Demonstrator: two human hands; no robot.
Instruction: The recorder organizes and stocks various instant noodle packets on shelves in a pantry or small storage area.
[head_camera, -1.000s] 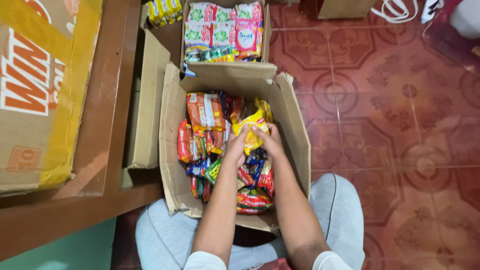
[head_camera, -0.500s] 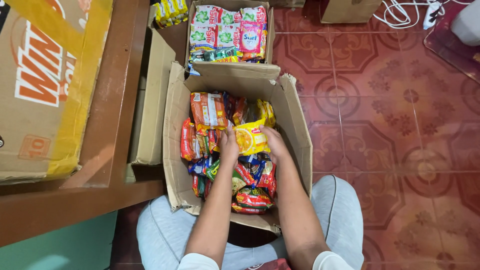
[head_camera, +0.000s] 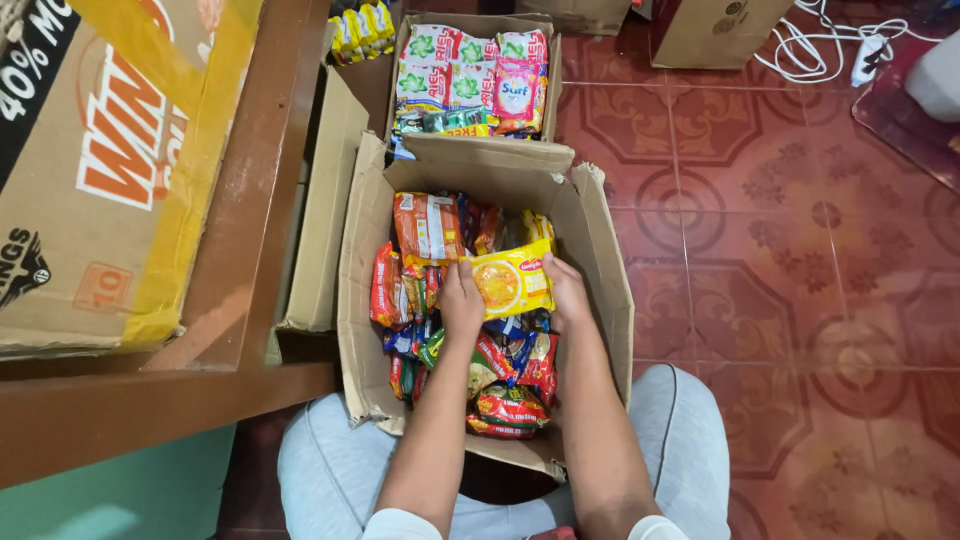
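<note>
An open cardboard box stands on the floor between my knees, filled with several noodle packets in red, orange and yellow wrappers. A yellow noodle packet lies flat across the top, gripped on both sides. My left hand holds its left edge and my right hand holds its right edge. An orange packet stands upright just behind it.
A second open box of green, white and pink sachets sits behind the first. A brown wooden table with a large orange-and-yellow carton is on the left. More boxes and a white cable lie on the red tiled floor.
My hands have spread apart and turned the yellow packet from a bunched, tilted hold to flat, facing up between them. The view has tilted slightly.
</note>
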